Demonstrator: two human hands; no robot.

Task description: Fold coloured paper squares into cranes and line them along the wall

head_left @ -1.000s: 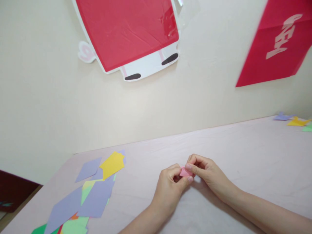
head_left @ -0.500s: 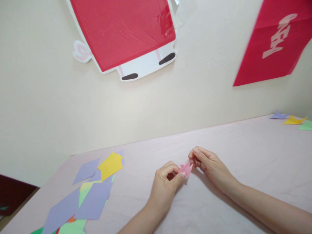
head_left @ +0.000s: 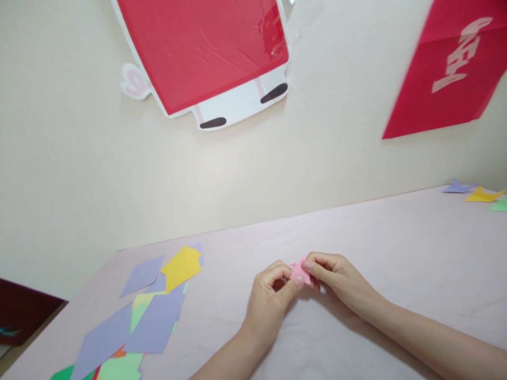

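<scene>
A small pink folded paper piece (head_left: 300,272) is held above the pale cloth-covered table (head_left: 348,227). My left hand (head_left: 271,295) pinches its lower left side between thumb and fingers. On its right, my right hand (head_left: 335,272) has thumb and fingers closed on the upper right part of the paper. Part of the piece is hidden behind the fingers of both hands.
Loose paper sheets lie at the left: purple (head_left: 156,322), yellow (head_left: 182,269), green and orange. At the far right edge sit folded papers, purple (head_left: 457,187), yellow (head_left: 483,195) and green (head_left: 499,203). A wall with red posters (head_left: 209,47) rises behind the table.
My right hand has come down and left onto the pink paper, and its fingers have closed on it. My left hand keeps its hold. The view has shifted slightly.
</scene>
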